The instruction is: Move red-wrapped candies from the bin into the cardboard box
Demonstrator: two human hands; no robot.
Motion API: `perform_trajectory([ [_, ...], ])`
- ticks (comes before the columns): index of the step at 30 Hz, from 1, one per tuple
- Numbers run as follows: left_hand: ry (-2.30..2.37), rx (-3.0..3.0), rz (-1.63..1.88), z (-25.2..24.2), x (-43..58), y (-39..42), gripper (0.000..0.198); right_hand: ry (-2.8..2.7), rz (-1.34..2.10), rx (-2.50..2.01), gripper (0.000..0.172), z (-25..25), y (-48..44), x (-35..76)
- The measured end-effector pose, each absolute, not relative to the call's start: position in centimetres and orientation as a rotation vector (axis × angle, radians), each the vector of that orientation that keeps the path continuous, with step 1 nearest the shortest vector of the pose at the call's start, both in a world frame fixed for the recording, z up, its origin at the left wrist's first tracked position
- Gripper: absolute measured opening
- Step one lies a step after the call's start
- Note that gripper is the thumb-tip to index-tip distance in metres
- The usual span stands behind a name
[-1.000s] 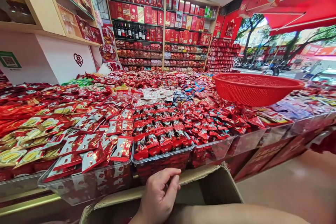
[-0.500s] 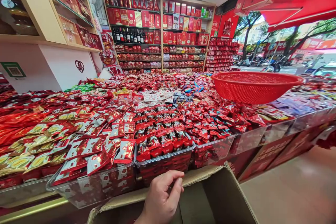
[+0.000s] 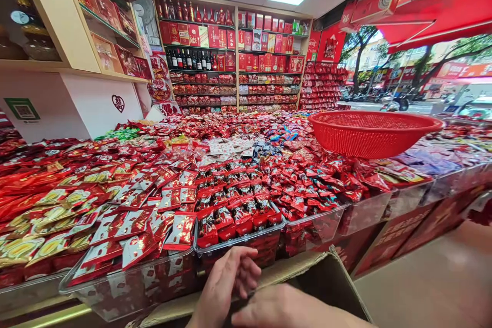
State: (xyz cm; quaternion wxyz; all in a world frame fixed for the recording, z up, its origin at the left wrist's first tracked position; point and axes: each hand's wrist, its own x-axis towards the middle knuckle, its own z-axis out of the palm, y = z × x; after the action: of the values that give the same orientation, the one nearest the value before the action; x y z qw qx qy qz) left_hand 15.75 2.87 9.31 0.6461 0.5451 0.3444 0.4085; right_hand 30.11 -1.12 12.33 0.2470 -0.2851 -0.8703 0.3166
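My left hand [image 3: 226, 282] is over the near rim of an open cardboard box [image 3: 307, 271]. Its fingers are loosely curled and apart, and no object shows in them. Close beside it, my right hand [image 3: 280, 307] reaches in from the lower right over the box, blurred, with its fingers partly hidden. In front of both hands stands a clear plastic bin [image 3: 240, 238] with rows of red and black wrapped snacks [image 3: 230, 210]. To its left, red and white packets [image 3: 140, 248] fill another bin.
A red plastic basket [image 3: 372, 136] rests on the packets at the right. Small red wrapped sweets [image 3: 307, 184] and gold-patterned packets [image 3: 23, 251] lie across the display. Shelves [image 3: 234, 56] with bottles and boxes stand at the back. Floor [image 3: 418, 277] shows at the lower right.
My right hand has come into view from the lower right. My left hand has shifted slightly left, its fingers looser than before. The view has tilted up a little.
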Motion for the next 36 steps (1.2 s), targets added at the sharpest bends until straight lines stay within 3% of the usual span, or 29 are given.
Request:
perform_trajectory([
  [2,0.763,1.194,0.932,9.6,15.7,2.8,0.055,-2.076,0.765,-0.898,0.030,12.6,-0.3,30.4],
  [4,0.758,1.200,1.006,9.9,15.8,2.7,0.047,-1.830,0.740,-0.977,0.033,12.4,-0.1,30.5],
  [9,0.844,1.113,1.118,10.6,16.0,2.8,0.038,-1.604,0.819,-0.814,0.047,11.0,0.3,30.7],
  [12,0.914,1.103,1.157,11.1,16.2,2.7,0.034,-1.276,1.074,-0.865,0.031,10.5,0.9,30.7],
  [14,0.925,1.171,1.155,11.2,16.5,2.5,0.028,-1.303,1.144,-0.961,0.028,10.4,1.2,30.4],
  [16,0.940,1.237,1.140,11.1,16.9,2.3,0.023,-1.435,1.017,-1.049,0.035,10.1,1.3,29.9],
  [20,0.975,1.307,1.153,10.5,17.2,1.9,0.026,-1.504,0.659,-1.121,0.038,9.2,1.2,29.2],
  [26,0.963,1.369,1.169,10.0,17.1,1.7,0.028,-1.588,0.414,-1.026,0.034,8.7,0.8,30.2],
  [32,0.953,1.469,1.203,10.7,16.3,1.6,0.019,-1.768,0.501,-0.772,0.007,10.6,0.3,32.5],
  [36,0.939,1.248,1.141,12.4,16.2,1.0,0.039,-1.767,0.260,-0.700,0.028,11.2,-0.1,33.3],
])
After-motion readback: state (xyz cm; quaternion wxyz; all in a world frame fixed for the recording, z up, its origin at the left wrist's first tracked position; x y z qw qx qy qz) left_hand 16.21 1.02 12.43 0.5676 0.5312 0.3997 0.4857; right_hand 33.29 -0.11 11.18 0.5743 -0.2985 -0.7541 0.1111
